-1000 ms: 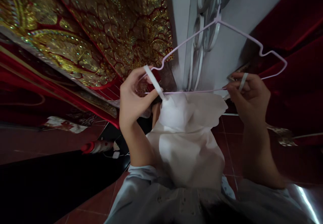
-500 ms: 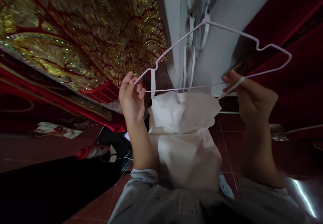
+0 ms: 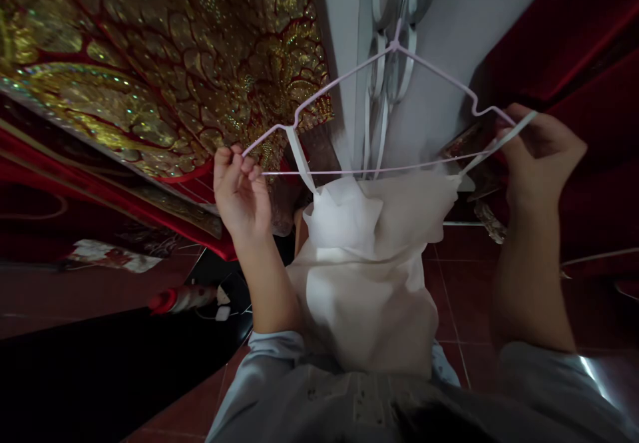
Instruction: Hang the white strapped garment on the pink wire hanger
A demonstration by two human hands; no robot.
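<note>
A pale pink clothes hanger [image 3: 344,86] spans the space between my two hands. My left hand [image 3: 242,190] is closed around its left end. From the hanger hangs a white dress [image 3: 369,296] with thin straps; its left strap [image 3: 298,153] loops over the left notch. My right hand [image 3: 542,153] pinches the right strap [image 3: 504,138] at the hanger's right end, which is partly hidden behind the fingers. That strap is stretched taut up from the bodice. The white cloth droops down in front of my body.
Gold-sequined red garments [image 3: 239,50] hang at the left, and dark red cloth [image 3: 564,50] at the right. White metal scrollwork [image 3: 382,70] stands against the wall ahead. A red-capped bottle [image 3: 182,298] and a white charger [image 3: 223,312] lie on a black surface at lower left.
My right hand has moved up and right, bringing the strap to the hanger's right end. My left hand and the hanger have shifted slightly left, and the hanger's right side has tilted down.
</note>
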